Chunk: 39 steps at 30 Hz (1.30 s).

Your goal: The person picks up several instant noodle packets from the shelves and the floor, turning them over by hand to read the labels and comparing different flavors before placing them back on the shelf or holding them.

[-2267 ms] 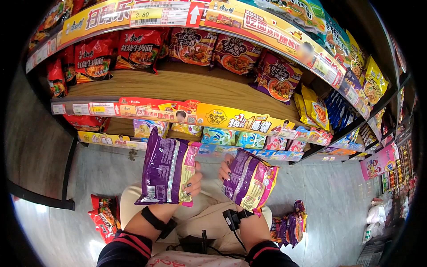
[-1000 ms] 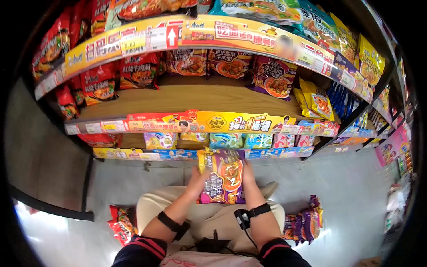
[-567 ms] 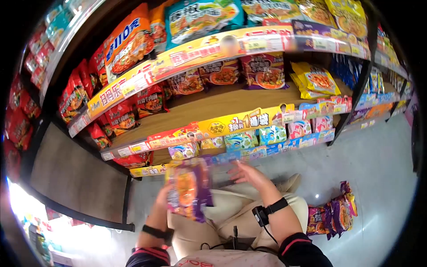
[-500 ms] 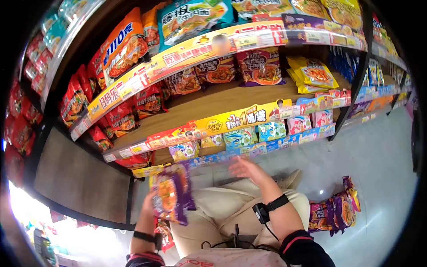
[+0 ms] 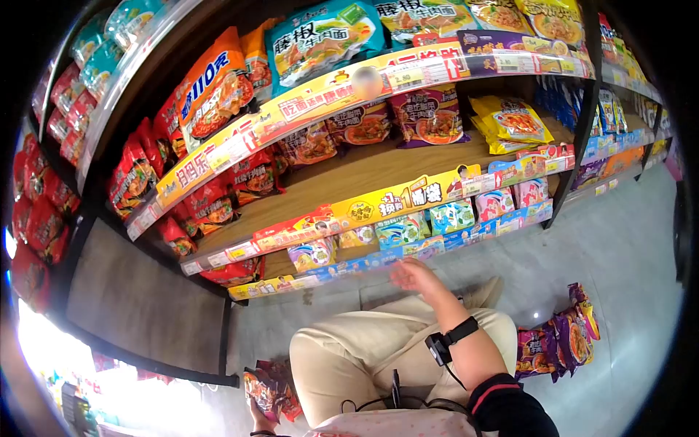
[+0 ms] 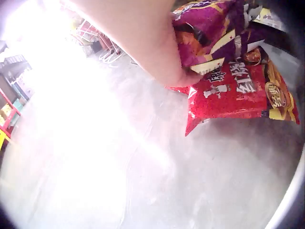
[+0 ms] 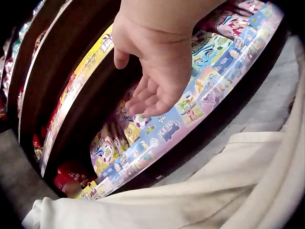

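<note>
Low at the left in the head view, my left hand (image 5: 261,416) grips a purple instant noodle packet (image 6: 209,36) beside my knee. In the left wrist view, this purple packet lies against a red noodle packet (image 6: 233,93) on the floor; most of the fingers are hidden behind the wrist and the packets. My right hand (image 5: 416,277) hovers in front of the lowest shelf, palm turned up, fingers loosely bent and holding nothing. The right wrist view puts that hand (image 7: 157,78) in front of the blue shelf strip (image 7: 176,124) and small colourful packs (image 7: 209,50).
Several purple noodle packets (image 5: 564,342) lie on the floor at the right. Ahead, the wooden shelf (image 5: 328,178) carries red packets (image 5: 207,204), purple packets (image 5: 426,116) and yellow packets (image 5: 513,124). A dark shelf panel (image 5: 149,291) stands at the left.
Each hand held a purple packet; the hands brought them together, then the right hand let go. The left hand carried them left and down to the floor beside the red packets. The head view turned left.
</note>
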### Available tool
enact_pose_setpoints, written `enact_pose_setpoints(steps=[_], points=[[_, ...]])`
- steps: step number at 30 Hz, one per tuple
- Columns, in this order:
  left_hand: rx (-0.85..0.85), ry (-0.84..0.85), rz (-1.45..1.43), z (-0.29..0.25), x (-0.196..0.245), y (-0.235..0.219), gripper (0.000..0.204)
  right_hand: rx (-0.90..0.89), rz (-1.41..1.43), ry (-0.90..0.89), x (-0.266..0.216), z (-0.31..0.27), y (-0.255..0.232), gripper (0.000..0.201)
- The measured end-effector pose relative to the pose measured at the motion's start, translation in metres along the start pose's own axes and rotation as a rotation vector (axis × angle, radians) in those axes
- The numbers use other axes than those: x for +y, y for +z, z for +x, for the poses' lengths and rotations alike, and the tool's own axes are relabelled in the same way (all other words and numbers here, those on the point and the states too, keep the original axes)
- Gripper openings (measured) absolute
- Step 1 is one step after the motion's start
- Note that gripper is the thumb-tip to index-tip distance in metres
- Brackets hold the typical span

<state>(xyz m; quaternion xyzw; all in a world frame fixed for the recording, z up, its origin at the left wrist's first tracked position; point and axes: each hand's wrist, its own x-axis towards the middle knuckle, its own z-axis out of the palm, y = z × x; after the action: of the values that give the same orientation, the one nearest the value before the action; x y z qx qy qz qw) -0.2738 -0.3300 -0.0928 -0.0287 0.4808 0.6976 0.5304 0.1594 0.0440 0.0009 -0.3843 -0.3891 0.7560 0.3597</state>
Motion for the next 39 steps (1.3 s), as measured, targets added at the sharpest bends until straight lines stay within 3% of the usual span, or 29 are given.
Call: enact_pose_setpoints(steps=[5, 7, 14, 19, 21, 25, 31, 39], points=[[0.093, -0.033, 0.015, 0.012, 0.017, 0.003, 0.045, 0.000, -0.024, 0.027, 0.004, 0.003, 0.003, 0.030], [0.011, -0.001, 0.067, 0.012, 0.017, 0.009, 0.046, 0.010, -0.065, 0.049, 0.004, 0.003, 0.002, 0.030], [0.027, 0.062, 0.023, 0.007, 0.011, 0.012, 0.048, -0.002, -0.045, 0.042, 0.006, 0.005, -0.003, 0.030], [-0.009, 0.035, 0.014, 0.015, 0.017, -0.018, 0.061, 0.011, -0.054, 0.035, 0.006, 0.006, -0.003, 0.028], [0.075, 0.053, -0.021, 0.015, 0.016, -0.015, 0.048, 0.012, -0.048, 0.037, 0.007, 0.006, -0.004, 0.027], [0.058, 0.044, 0.010, 0.004, 0.014, 0.002, 0.053, 0.051, -0.086, 0.067, 0.001, 0.003, 0.001, 0.026], [0.052, -0.001, -0.098, 0.020, 0.017, -0.045, 0.061, 0.055, -0.096, 0.068, 0.002, 0.004, 0.000, 0.026], [0.086, -0.054, -0.028, 0.008, 0.013, -0.037, 0.067, 0.072, -0.099, 0.075, 0.006, 0.006, -0.002, 0.026]])
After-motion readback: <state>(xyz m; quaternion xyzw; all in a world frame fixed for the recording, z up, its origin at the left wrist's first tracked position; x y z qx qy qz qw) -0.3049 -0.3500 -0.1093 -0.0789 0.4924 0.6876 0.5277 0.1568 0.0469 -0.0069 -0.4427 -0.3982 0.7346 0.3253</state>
